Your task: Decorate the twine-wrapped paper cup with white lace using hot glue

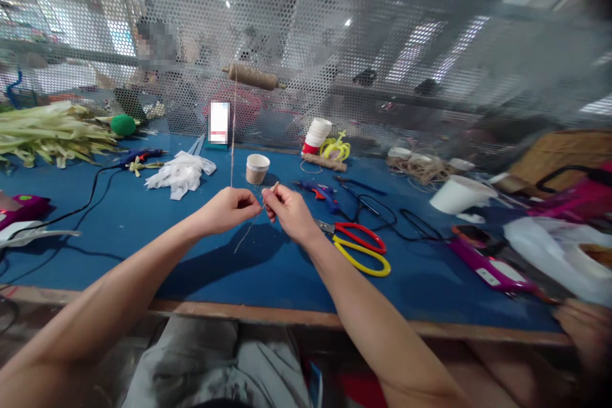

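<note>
Over the blue table, my left hand (pixel 234 210) and my right hand (pixel 285 209) meet, both with fingers pinched on thin twine (pixel 233 140). That strand runs down from a twine spool (pixel 253 76) mounted on the mesh panel to my left hand. A loose twine end (pixel 245 237) hangs below my fingers. Just behind my hands stands a small cup (pixel 257 169), white at the rim and brown lower down. Scissors (pixel 361 248) with one red and one yellow handle lie beside my right wrist.
A blue glue gun (pixel 321 194) with its black cord lies right of my hands. White crumpled fabric (pixel 180 174) and another glue gun (pixel 141 156) are at left. Stacked cups (pixel 317 135) stand near the perforated panel (pixel 306 32). Another person's hand (pixel 586 325) shows at far right.
</note>
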Motion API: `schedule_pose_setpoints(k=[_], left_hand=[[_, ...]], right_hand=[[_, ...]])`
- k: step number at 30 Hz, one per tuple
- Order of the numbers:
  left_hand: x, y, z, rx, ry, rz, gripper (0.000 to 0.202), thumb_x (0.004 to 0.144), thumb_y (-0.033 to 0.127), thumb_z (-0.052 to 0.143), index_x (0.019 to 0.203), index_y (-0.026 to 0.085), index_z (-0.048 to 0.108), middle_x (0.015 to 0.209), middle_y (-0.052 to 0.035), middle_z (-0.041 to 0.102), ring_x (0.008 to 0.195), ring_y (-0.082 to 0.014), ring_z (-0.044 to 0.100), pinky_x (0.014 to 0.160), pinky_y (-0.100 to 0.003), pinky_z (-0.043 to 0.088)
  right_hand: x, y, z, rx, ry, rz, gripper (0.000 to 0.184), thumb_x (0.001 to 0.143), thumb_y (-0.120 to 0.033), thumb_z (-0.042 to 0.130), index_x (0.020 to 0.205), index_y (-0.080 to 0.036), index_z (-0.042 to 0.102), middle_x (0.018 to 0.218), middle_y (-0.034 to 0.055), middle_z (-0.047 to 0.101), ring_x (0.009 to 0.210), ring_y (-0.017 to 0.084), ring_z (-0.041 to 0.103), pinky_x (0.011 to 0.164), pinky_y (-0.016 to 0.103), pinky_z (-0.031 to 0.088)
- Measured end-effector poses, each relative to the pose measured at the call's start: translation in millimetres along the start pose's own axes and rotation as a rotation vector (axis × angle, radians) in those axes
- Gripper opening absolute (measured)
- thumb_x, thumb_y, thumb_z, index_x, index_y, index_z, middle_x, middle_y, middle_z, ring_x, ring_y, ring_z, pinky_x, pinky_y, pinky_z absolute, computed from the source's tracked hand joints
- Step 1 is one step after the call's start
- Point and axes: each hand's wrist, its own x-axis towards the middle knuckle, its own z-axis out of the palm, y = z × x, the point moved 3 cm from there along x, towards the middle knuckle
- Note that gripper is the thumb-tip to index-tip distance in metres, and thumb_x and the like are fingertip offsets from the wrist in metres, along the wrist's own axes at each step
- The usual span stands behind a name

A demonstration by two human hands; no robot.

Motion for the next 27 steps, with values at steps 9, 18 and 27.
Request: schedule_pose_setpoints(k=[9, 18, 27], left_hand=[[3, -11, 6.6, -0.299, -0.022, -0.071, 0.022, 0.066, 0.034, 0.057, 0.061, 0.013, 0.052, 0.057, 0.0027, 0.049, 0.054, -0.0071, 0.039, 0.053, -0.021, 0.029], [2, -10, 0.5, -0.243, -0.079, -0.041, 0.017, 0.069, 0.030, 0.053, 0.068, 0.013, 0.054, 0.063, 0.0021, 0.051, 0.058, -0.0077, 0.042, 0.057, -0.022, 0.032], [0, -2, -1.8, 0.225, 0.062, 0.096, 0.013, 0.072, 0.021, 0.046, 0.066, 0.013, 0.054, 0.061, 0.0007, 0.054, 0.055, -0.0088, 0.044, 0.053, -0.021, 0.033]], right_hand=[[-3, -5, 3, 0.109, -0.118, -0.041, 0.033, 0.071, -0.049, 0.059, 0.069, -0.017, 0.049, 0.057, -0.0044, 0.050, 0.047, 0.007, 0.047, 0.047, 0.022, 0.040], [-1, -1, 1, 0.160, -0.072, 0.038, 0.036, 0.067, -0.049, 0.062, 0.065, -0.018, 0.045, 0.050, -0.0060, 0.047, 0.044, 0.007, 0.044, 0.043, 0.021, 0.038], [-1, 1, 0, 0.062, -0.041, 0.053, 0.035, 0.067, -0.049, 0.062, 0.065, -0.017, 0.046, 0.047, -0.0067, 0.046, 0.041, 0.006, 0.042, 0.042, 0.021, 0.037]])
